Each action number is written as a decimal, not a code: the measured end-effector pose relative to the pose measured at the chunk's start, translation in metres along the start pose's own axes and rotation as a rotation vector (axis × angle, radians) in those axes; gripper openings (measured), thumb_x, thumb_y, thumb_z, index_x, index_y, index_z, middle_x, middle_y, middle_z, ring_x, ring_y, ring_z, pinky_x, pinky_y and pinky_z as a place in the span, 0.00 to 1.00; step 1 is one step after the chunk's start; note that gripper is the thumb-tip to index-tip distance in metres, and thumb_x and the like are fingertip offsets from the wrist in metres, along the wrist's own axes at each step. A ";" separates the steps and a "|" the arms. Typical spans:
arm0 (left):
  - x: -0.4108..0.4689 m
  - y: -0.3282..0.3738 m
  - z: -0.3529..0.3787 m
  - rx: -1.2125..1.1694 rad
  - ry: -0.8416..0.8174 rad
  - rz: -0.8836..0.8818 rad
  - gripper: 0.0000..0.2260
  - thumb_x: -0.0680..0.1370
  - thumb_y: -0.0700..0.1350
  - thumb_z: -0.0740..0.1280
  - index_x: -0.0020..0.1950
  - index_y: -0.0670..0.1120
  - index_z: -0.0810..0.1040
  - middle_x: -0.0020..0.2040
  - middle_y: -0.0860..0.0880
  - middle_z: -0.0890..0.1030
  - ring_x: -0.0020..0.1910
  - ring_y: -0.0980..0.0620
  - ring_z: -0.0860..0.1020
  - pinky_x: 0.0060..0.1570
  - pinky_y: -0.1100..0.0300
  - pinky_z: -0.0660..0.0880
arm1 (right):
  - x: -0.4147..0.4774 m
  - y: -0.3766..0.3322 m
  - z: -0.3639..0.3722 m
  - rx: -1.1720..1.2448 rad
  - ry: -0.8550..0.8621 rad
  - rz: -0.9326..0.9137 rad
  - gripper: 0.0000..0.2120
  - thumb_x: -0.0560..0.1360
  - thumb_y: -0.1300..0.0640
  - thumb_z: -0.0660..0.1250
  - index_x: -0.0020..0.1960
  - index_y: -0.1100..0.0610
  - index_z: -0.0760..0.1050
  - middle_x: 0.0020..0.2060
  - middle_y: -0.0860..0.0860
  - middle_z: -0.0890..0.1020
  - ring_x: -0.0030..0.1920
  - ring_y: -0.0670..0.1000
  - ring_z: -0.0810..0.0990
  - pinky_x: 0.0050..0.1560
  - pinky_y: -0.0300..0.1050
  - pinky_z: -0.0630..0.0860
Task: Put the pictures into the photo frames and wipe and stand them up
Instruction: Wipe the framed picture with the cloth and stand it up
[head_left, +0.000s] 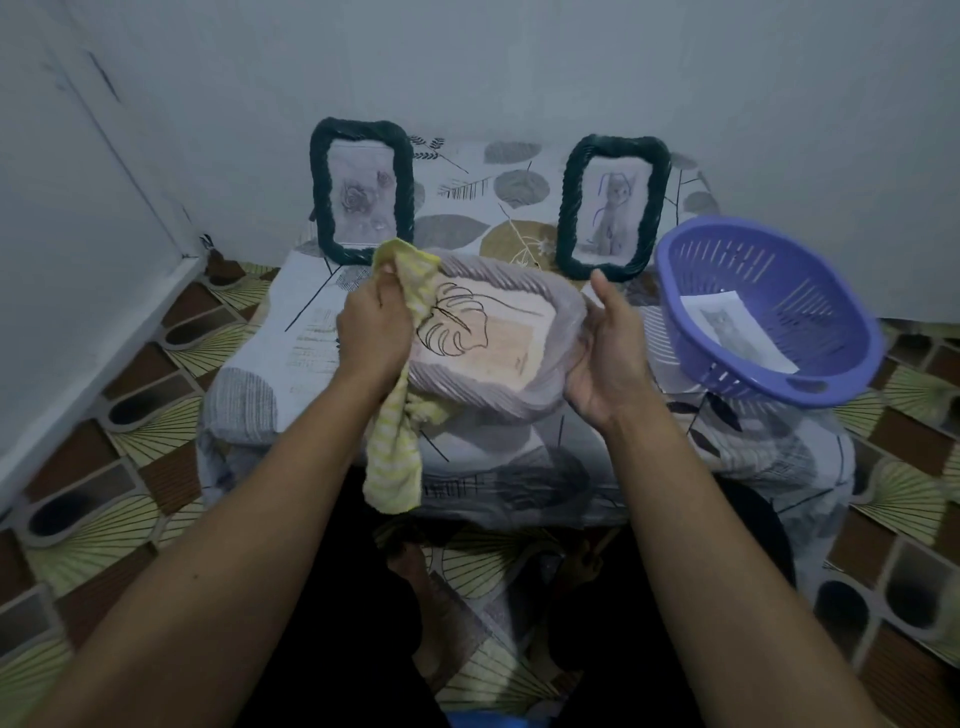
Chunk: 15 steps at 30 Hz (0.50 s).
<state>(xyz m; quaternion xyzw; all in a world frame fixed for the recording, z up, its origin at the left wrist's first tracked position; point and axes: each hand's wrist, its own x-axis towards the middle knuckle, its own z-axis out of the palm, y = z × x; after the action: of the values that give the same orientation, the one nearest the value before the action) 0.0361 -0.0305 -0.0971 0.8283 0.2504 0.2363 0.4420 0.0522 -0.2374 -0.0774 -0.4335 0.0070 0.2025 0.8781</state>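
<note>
A grey rope-edged photo frame with a leaf drawing lies tilted between my hands above the low table. My left hand grips a yellow-and-white cloth and presses it on the frame's left side; the cloth's tail hangs below. My right hand holds the frame's right end, thumb raised. Two dark green frames stand upright at the back: one with a rose picture, one with a cat picture.
A purple plastic basket sits tilted at the table's right edge with a loose cat picture inside. A leaf-patterned cloth covers the table. Walls stand close behind and to the left. Patterned floor surrounds the table.
</note>
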 end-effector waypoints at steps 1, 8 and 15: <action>-0.001 0.001 0.002 -0.017 0.039 -0.040 0.24 0.86 0.54 0.49 0.53 0.38 0.79 0.54 0.37 0.80 0.55 0.37 0.77 0.55 0.49 0.72 | 0.001 0.005 0.003 -0.025 -0.002 -0.023 0.28 0.84 0.43 0.52 0.69 0.64 0.73 0.66 0.66 0.75 0.68 0.66 0.73 0.70 0.61 0.69; -0.020 0.012 0.012 -0.061 0.036 0.028 0.20 0.84 0.50 0.54 0.69 0.37 0.65 0.66 0.36 0.71 0.64 0.38 0.71 0.55 0.55 0.66 | 0.002 0.018 0.024 -0.202 0.179 -0.211 0.24 0.84 0.44 0.53 0.69 0.61 0.72 0.57 0.59 0.83 0.58 0.58 0.83 0.60 0.62 0.78; -0.057 0.001 0.020 0.360 -0.264 0.461 0.34 0.81 0.61 0.43 0.81 0.44 0.40 0.81 0.46 0.37 0.78 0.41 0.33 0.74 0.45 0.32 | 0.003 0.005 0.029 -0.173 0.224 -0.233 0.23 0.85 0.46 0.54 0.61 0.64 0.76 0.52 0.62 0.84 0.54 0.62 0.84 0.56 0.66 0.79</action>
<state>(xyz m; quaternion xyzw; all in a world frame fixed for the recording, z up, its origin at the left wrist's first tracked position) 0.0053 -0.0791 -0.1161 0.9516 0.0343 0.1727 0.2518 0.0485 -0.2115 -0.0641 -0.5253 0.0370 0.0494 0.8487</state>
